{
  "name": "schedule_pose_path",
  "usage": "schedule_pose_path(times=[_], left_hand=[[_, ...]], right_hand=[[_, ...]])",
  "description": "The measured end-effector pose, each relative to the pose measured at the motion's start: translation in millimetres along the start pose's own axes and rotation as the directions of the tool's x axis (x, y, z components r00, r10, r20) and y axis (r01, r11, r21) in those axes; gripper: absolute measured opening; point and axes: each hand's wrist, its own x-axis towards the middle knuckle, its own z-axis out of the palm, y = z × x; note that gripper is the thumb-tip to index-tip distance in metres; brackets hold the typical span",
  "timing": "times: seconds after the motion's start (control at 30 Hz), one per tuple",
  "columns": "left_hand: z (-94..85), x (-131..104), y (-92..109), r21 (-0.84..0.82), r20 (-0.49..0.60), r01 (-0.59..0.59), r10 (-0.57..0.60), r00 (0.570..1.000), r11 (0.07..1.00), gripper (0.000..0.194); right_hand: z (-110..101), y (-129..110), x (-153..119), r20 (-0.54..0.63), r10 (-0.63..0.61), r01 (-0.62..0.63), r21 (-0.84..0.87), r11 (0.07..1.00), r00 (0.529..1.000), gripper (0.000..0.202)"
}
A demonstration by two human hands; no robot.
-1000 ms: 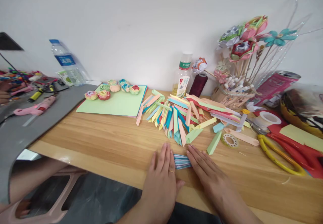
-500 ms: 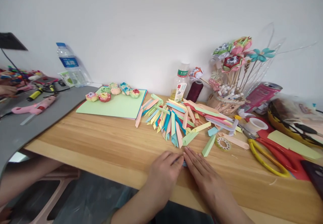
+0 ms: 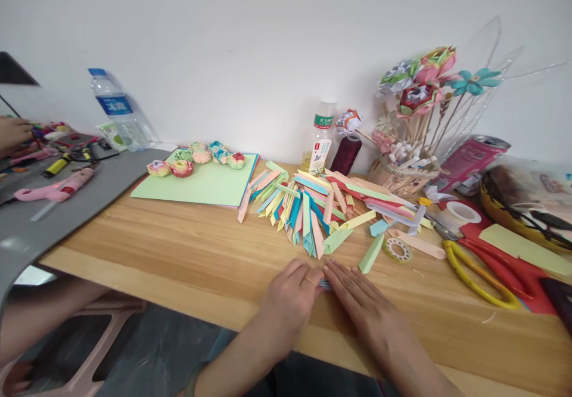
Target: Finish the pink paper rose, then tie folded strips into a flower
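My left hand (image 3: 292, 295) is closed, its fingers bent and pinching a small folded blue-grey paper strip (image 3: 326, 284) against the wooden table. Beside it my right hand (image 3: 364, 307) lies with fingers stretched out flat, the fingertips pressing at the strip's other end. Most of the strip is hidden under both hands. Just beyond the fingertips spreads a pile of folded coloured paper strips (image 3: 295, 206). Two loose green folded strips, one (image 3: 371, 254) to the right and another (image 3: 337, 241) farther up, lie close to my right hand.
To the right are scissors (image 3: 480, 275), a tape roll (image 3: 397, 250) and a basket of paper flowers (image 3: 397, 176). Green paper (image 3: 196, 185) holding several paper flowers lies left. A pink glue gun (image 3: 56, 187) rests on a grey table; another person's hand (image 3: 13, 132) is beyond.
The view has shifted slightly. Both hands stay at the same spot; a little more of the paper strip shows between them, and a ring is visible on my left hand.
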Motion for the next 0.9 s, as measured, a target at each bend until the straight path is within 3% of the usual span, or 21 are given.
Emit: schedule_pose_path(times=[0.23,0.37,0.6,0.9], left_hand=[[0.6,-2,-2,-0.038,0.067,0.016,-0.014,0.998,0.999,0.019],[0.0,-2,-2,-0.034,0.052,0.003,-0.002,0.999,0.999,0.024],[-0.3,1,-2,-0.054,-0.005,-0.033,0.033,0.999,0.998,0.022],[0.3,3,-5,0.021,-0.073,-0.105,0.106,0.992,0.994,0.013]], right_hand=[[-18,20,-1,-0.009,0.239,-0.236,0.146,0.961,0.971,0.048],[-29,32,0,-0.029,0.171,-0.165,0.16,0.973,0.985,0.039],[-34,25,21,0.087,0.07,-0.094,0.302,0.949,0.994,0.028],[-29,22,23,0.137,0.068,-0.123,0.443,0.888,0.988,0.018]])
